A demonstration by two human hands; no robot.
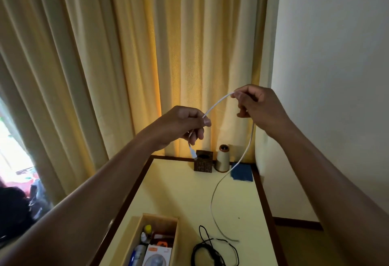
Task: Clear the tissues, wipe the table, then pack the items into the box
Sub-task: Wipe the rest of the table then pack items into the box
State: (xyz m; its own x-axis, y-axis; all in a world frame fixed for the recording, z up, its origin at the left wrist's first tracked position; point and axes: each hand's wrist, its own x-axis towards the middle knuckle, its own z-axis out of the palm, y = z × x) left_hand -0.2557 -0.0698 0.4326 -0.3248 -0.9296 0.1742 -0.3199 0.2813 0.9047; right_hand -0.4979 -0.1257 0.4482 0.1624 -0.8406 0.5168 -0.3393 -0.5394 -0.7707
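Note:
Both hands are raised above the yellow table (pixel 185 198) with a white cable (pixel 214 200) stretched between them. My left hand (pixel 181 123) grips the cable near its plug, which dangles below the fist. My right hand (pixel 259 106) pinches the cable higher up. From there the cable hangs down in a long loop, and its free end lies on the table. An open wooden box (pixel 168 221) stands at the table's near left, holding small bottles and a white packaged item. A tangled black cord (pixel 210 251) lies on the table to the right of the box.
At the table's far edge stand a dark carved tissue box (pixel 203 163), a cream thread cone (pixel 222 158) and a blue cloth (pixel 242 172). Yellow curtains hang behind the table. A white wall is on the right. The table has a dark brown rim.

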